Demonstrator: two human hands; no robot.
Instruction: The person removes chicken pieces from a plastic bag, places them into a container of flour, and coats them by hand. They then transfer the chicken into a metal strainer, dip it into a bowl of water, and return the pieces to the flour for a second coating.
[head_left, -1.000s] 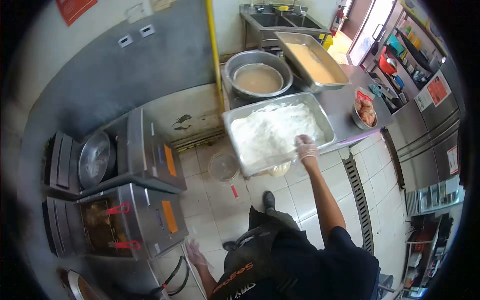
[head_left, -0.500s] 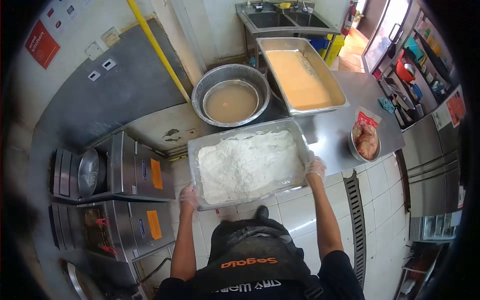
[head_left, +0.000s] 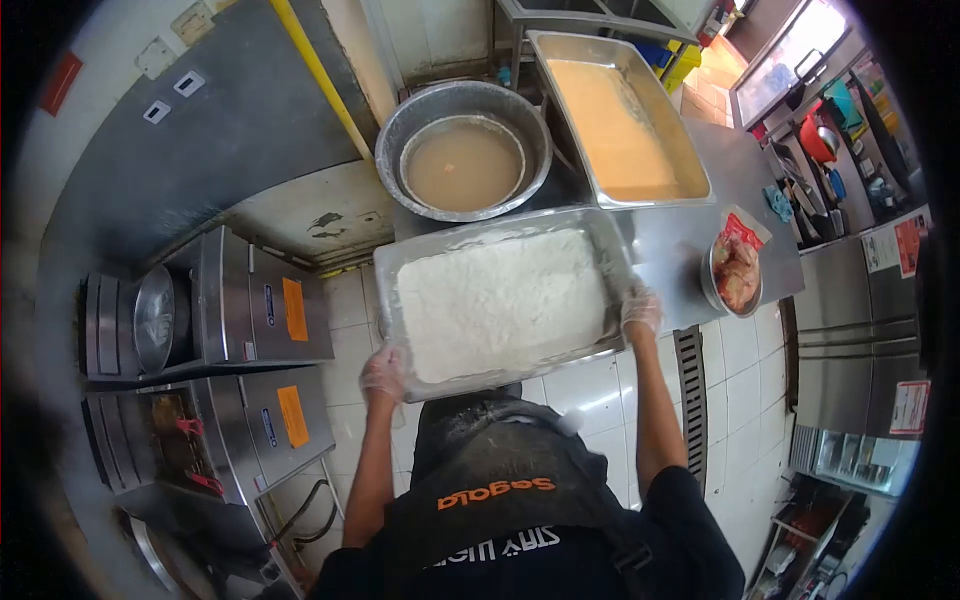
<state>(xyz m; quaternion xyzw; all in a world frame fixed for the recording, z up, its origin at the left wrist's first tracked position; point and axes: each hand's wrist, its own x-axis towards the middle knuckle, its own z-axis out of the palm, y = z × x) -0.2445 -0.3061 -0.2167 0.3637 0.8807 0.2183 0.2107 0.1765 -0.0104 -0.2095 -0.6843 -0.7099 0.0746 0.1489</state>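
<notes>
A translucent rectangular tub sits before me at the near edge of the steel table. White flour lies in it, spread in a fairly even layer. My left hand, in a clear plastic glove, is closed on the tub's near left corner. On the opposite side, my right hand, gloved the same way, grips the right rim. Behind the tub stands a large metal bowl with a smaller round vessel of cloudy liquid inside.
A deep steel pan of orange-tan liquid is at the back right. Raw chicken fills a steel bowl at the table's right. Steel fryers flank my left. A floor drain runs on the right.
The heaped, uneven flour has become flatter and more level in the tub. Both hands still grip the tub. The camera view has shifted downward.
</notes>
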